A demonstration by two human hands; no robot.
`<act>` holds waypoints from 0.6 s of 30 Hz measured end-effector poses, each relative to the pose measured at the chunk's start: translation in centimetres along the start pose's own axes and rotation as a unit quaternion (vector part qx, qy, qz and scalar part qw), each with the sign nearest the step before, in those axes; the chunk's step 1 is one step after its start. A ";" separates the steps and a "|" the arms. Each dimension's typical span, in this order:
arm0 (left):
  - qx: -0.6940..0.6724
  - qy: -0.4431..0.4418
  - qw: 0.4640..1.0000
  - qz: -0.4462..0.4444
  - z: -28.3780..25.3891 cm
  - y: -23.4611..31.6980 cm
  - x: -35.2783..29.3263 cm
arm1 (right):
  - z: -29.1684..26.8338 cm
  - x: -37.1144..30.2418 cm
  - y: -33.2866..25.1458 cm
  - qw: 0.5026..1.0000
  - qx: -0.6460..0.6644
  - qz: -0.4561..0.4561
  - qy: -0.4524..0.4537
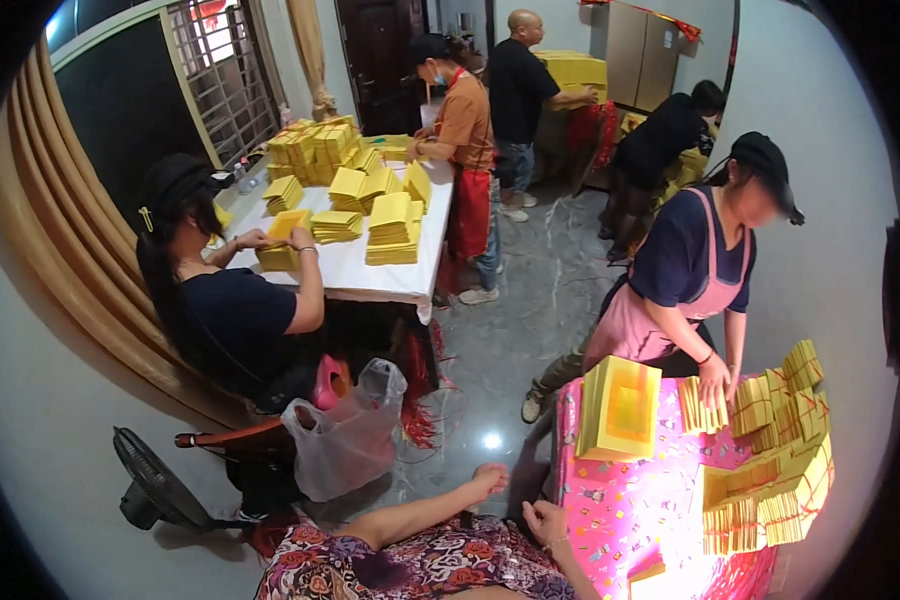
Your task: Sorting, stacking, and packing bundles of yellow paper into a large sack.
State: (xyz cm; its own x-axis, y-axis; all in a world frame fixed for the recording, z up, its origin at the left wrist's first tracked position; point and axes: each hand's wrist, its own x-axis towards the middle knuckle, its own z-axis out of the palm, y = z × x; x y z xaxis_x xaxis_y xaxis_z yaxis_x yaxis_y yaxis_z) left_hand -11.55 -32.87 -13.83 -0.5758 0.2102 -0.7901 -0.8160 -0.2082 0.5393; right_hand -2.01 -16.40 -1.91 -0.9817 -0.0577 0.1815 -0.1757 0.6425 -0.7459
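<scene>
My left hand point(490, 480) is held in front of my body over the grey floor, its fingers curled in and no object visible in it. To its right, my right hand point(546, 522) is raised beside the near-left edge of a pink patterned table point(605, 500). The fingers of that hand are curled too, and nothing shows in them. A thick stack of yellow paper point(620, 408) with an orange square on its face stands on the table's far-left corner, apart from both hands. Several tied yellow paper bundles point(770, 500) line the table's right side.
Across the pink table, a person in a pink apron point(715, 250) handles a small paper bundle point(703, 405). At left are a white-covered table point(425, 270) with yellow stacks, a seated person point(225, 310), a plastic bag point(345, 440) and a fan point(155, 480). Three people stand or bend farther back.
</scene>
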 end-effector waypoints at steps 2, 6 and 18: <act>-0.021 0.028 0.999 0.001 -2.5 0.9 0.6 | 0.0 2.2 -1.1 1.000 0.002 -0.013 -0.014; -0.044 0.066 0.997 0.009 -4.5 2.2 1.0 | 0.2 5.6 -1.0 0.997 0.047 -0.060 -0.012; -0.069 0.116 0.987 0.088 -1.8 13.0 5.7 | 0.6 14.3 4.0 0.990 0.120 -0.076 0.024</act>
State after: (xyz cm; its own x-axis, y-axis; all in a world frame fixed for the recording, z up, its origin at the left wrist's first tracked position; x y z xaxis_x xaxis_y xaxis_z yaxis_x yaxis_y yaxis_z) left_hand -25.32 -36.14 -11.87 -0.6673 -0.0612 -0.7422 -0.6811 -0.3531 0.6415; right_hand -16.79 -15.10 -2.66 -0.9390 -0.1007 0.3288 -0.3391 0.4296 -0.8369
